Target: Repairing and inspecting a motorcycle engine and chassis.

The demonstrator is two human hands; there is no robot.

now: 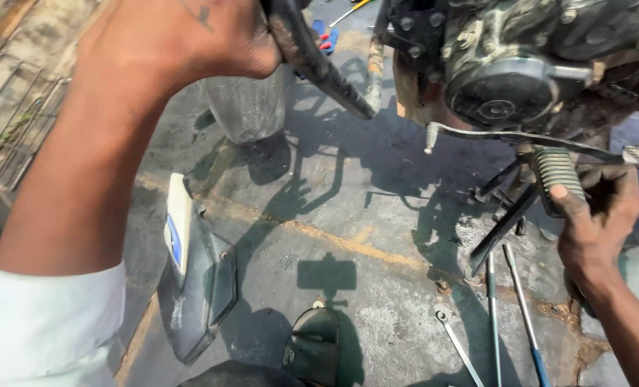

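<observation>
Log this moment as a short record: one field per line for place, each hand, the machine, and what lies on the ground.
Place: outdoor paved ground, stained, in sunlight
Left hand: raised, gripping a dark bent bar
Right hand: closed on the ribbed footrest
Machine: motorcycle engine, greasy, round side cover
On the ground: grey body panel, wrench, two long rods
Also: metal bucket, shoe
</observation>
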